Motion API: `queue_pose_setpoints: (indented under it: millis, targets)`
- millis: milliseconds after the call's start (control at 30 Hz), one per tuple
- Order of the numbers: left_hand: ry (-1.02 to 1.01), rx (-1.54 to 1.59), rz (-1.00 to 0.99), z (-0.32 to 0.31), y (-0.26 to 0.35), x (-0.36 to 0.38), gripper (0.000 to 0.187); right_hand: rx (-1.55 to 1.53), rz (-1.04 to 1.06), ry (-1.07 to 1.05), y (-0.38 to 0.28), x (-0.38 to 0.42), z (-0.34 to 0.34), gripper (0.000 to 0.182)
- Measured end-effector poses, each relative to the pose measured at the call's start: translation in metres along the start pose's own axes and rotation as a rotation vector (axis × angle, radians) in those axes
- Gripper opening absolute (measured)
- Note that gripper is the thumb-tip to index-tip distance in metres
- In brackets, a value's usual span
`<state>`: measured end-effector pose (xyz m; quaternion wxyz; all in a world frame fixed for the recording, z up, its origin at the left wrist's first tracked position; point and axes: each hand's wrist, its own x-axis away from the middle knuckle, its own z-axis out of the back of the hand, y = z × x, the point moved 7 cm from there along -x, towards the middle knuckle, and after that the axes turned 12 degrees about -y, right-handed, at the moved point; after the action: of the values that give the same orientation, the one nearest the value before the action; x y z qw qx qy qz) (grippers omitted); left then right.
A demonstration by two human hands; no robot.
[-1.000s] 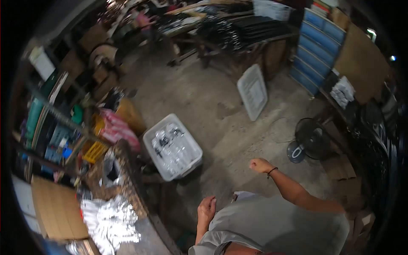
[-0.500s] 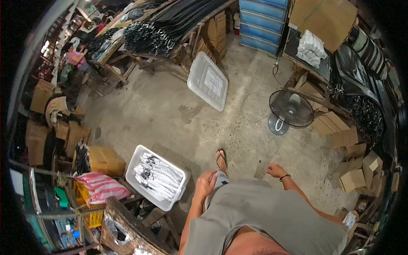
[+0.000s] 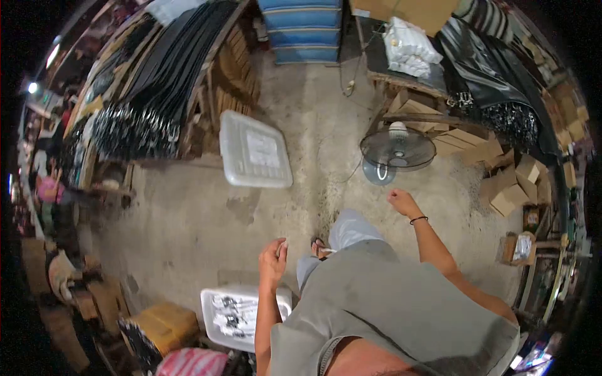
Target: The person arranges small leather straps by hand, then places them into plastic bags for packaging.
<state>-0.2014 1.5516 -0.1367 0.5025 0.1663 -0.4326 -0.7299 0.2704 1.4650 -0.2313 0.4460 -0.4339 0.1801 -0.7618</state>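
Observation:
My left hand (image 3: 272, 263) hangs in front of my body above the concrete floor, fingers loosely bent and thumb apart, with nothing visible in it. Below and beside that forearm stands a white plastic bin (image 3: 210, 316), partly hidden by the arm, holding white-wrapped strips with dark and shiny parts (image 3: 233, 313). My right hand (image 3: 403, 202) is out ahead with its fingers curled in, and no object shows in it. It is nearest to a standing fan (image 3: 380, 173), without touching it. A dark bracelet (image 3: 419, 220) circles the right wrist.
A pale plastic lid (image 3: 282, 172) leans by a wooden table loaded with black belts (image 3: 169, 75). Blue drawers (image 3: 301, 37) stand at the back. On the right are a white wrapped bundle (image 3: 407, 47) and cardboard boxes (image 3: 511, 194). A yellow container (image 3: 166, 326) sits lower left.
My view has turned and moved forward, so the bin now lies lower, beneath my left arm. My left hand has come away from my leg. The lid and fan appear farther left.

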Motion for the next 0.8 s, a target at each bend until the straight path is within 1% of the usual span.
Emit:
queue_pose_setpoints:
  millis: [33, 133, 167, 200, 267, 333, 400, 433, 500, 533, 600, 667, 733, 800]
  targets:
    - [-0.036, -0.007, -0.03, 0.0, 0.011, -0.023, 0.018, 0.018, -0.003, -0.014, -0.006, -0.004, 0.005, 0.024]
    - [-0.165, 0.081, -0.038, -0.004, 0.043, -0.102, 0.018, -0.024, 0.051, 0.043, 0.014, -0.044, 0.011, 0.017]
    - [-0.175, 0.048, -0.099, -0.006, 0.053, -0.131, 0.018, -0.105, -0.017, 0.045, 0.023, -0.06, 0.013, 0.017]
    - [-0.184, 0.013, -0.16, -0.007, 0.064, -0.161, 0.018, -0.106, -0.04, 0.059, 0.025, -0.077, 0.018, 0.017]
    - [-0.205, -0.066, -0.272, -0.01, 0.089, -0.226, 0.019, -0.11, -0.085, 0.084, 0.036, -0.122, 0.027, 0.017]
    - [-0.24, -0.152, -0.36, -0.009, 0.12, -0.286, 0.02, -0.101, -0.084, 0.089, 0.045, -0.158, 0.04, 0.015]
    - [-0.279, -0.094, -0.37, -0.009, 0.153, -0.342, 0.019, -0.072, -0.121, 0.068, 0.043, -0.184, 0.058, 0.014]
    - [-0.299, -0.057, -0.371, -0.012, 0.166, -0.368, 0.018, -0.108, -0.132, 0.078, 0.055, -0.196, 0.067, 0.014]
    - [-0.321, -0.115, -0.452, -0.018, 0.189, -0.423, 0.018, -0.178, -0.159, 0.097, 0.08, -0.219, 0.086, 0.013]
    - [-0.343, -0.146, -0.485, -0.022, 0.198, -0.445, 0.018, -0.321, -0.201, 0.151, 0.084, -0.214, 0.099, 0.014]
    - [-0.355, -0.103, -0.569, -0.026, 0.222, -0.49, 0.02, -0.604, -0.289, 0.268, 0.094, -0.196, 0.126, 0.016]
    - [-0.353, -0.08, -0.67, -0.034, 0.249, -0.546, 0.021, -0.662, -0.285, 0.349, 0.12, -0.187, 0.14, 0.018]
    - [-0.364, -0.084, -0.756, -0.047, 0.267, -0.602, 0.023, -0.877, -0.366, 0.422, 0.127, -0.161, 0.142, 0.02]
    - [-0.384, -0.108, -0.777, -0.06, 0.298, -0.657, 0.028, -0.794, -0.608, 0.506, 0.165, -0.14, 0.121, 0.024]
